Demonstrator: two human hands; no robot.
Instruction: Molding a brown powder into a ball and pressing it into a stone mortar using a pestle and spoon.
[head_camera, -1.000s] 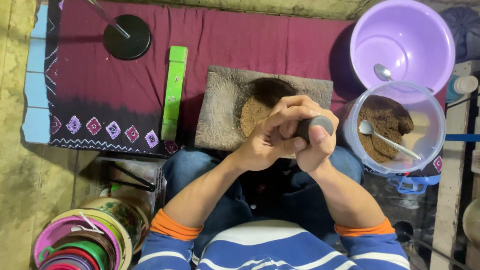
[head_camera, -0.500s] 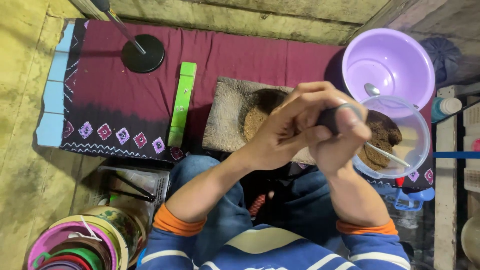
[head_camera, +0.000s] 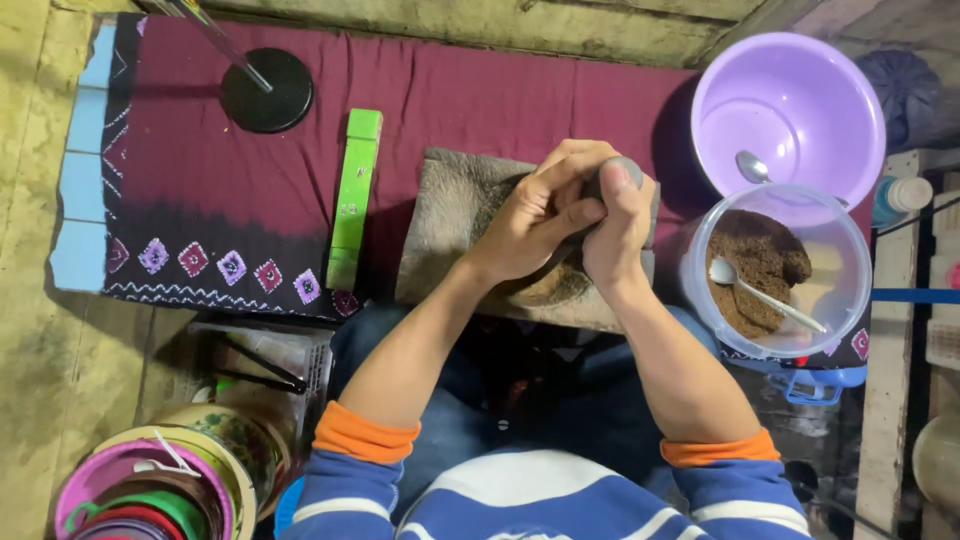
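With both fists wrapped round it, the pestle (head_camera: 625, 172) is all I have in hand: left hand (head_camera: 535, 222) fingers curl over the right hand (head_camera: 612, 232), both closed tight on the grey stone, only its rounded top showing. It looks heavy, rigid and smooth, so I judge it could slip if palms get dusty; best hold is where I am, mid-shaft, stacked grip. Its lower end sits hidden behind my hands in the mortar (head_camera: 545, 285), a dark stone bowl, likely very heavy and not going anywhere. Mortar rests on a grey mat (head_camera: 445, 225), on the maroon cloth (head_camera: 480, 100) on the floor. Just right: clear tub (head_camera: 845, 260) of brown powder with a spoon (head_camera: 765, 298), light, easy to tip. Behind it a lilac basin (head_camera: 795, 100) with a second spoon. Left: green bar (head_camera: 352, 195), black disc stand (head_camera: 265, 90).
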